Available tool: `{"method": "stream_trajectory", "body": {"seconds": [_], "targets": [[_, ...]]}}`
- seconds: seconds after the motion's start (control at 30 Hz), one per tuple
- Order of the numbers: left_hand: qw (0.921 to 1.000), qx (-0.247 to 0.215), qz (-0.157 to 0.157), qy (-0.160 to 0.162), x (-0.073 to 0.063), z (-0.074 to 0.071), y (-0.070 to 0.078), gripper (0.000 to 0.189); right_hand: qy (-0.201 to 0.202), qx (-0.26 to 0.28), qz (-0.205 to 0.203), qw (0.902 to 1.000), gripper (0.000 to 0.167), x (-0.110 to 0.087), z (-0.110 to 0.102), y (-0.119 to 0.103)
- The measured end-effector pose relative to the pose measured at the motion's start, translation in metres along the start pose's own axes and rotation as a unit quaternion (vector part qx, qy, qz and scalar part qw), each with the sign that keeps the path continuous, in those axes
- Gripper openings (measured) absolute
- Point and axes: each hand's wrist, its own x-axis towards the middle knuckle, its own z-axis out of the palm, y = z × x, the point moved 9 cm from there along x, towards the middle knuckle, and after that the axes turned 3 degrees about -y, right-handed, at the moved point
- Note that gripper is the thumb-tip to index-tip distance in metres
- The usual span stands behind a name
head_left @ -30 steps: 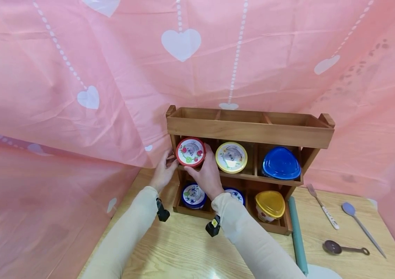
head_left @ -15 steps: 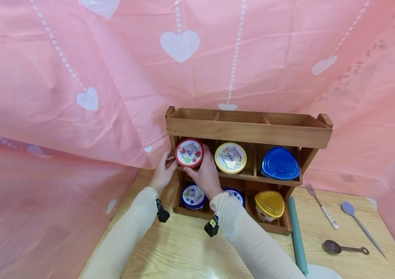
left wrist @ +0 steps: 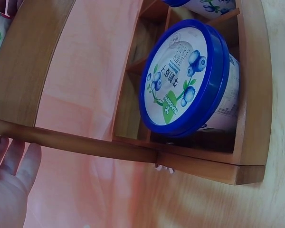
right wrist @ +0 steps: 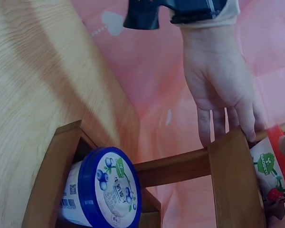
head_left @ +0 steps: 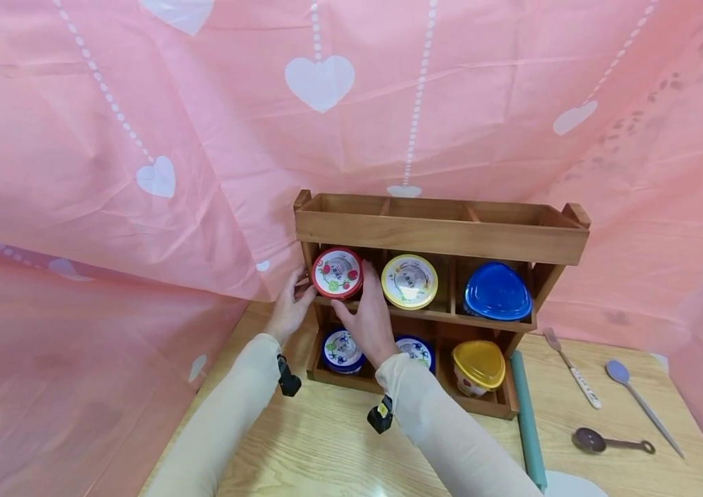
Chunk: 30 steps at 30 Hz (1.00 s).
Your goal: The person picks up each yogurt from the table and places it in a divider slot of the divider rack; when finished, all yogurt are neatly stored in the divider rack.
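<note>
A round tub with a red-rimmed, strawberry-printed lid [head_left: 337, 273] sits tilted in the left compartment of the middle tier of a wooden rack [head_left: 444, 231]. My right hand [head_left: 368, 321] touches its right side, fingers fairly straight, thumb extended below the lid. In the right wrist view only bits of that hand show at the edge, beside the red lid [right wrist: 278, 142]. My left hand [head_left: 290, 309] rests with straight fingers against the rack's left side panel [right wrist: 235, 178]. A yellow-rimmed tub [head_left: 410, 281] stands just right of my right hand.
Below are two blue-lidded blueberry tubs [left wrist: 180, 76], one partly behind my right wrist, and a yellow-lidded tub [head_left: 479, 366]. A blue-lidded tub [head_left: 497, 291] fills the middle tier's right compartment. A fork [head_left: 575, 373], a blue-headed spoon [head_left: 637, 397] and a brown scoop [head_left: 606, 442] lie at right.
My right thumb has moved down off the red lid's edge, and the hand has loosened from the tub. The left hand and the tub stay in place. The view shifts slightly.
</note>
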Motion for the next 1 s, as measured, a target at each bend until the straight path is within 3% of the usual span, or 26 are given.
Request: {"method": "stream_trajectory", "body": {"seconds": [0.37, 0.57, 0.67, 0.87, 1.0], "targets": [[0.9999, 0.010, -0.013, -0.004, 0.005, 0.003, -0.002, 0.053, 0.006, 0.019, -0.013, 0.9997, 0.080, -0.026, -0.014, -0.011], [0.9996, -0.019, -0.020, -0.002, 0.003, 0.004, -0.010, 0.052, -0.003, 0.062, -0.029, 0.9977, 0.078, -0.050, -0.030, -0.021], [0.9991, -0.040, -0.006, 0.012, -0.001, 0.002, -0.010, 0.055, -0.008, 0.087, -0.041, 0.9953, 0.075, -0.061, -0.044, -0.025], [0.9972, -0.068, 0.018, 0.028, -0.031, -0.004, -0.004, 0.056, -0.005, 0.088, -0.056, 0.9946, 0.069, -0.082, -0.078, -0.018], [0.9984, -0.037, 0.036, 0.023, -0.063, -0.012, 0.007, 0.057, -0.015, 0.054, -0.043, 0.9975, 0.068, -0.095, -0.097, -0.008]]}}
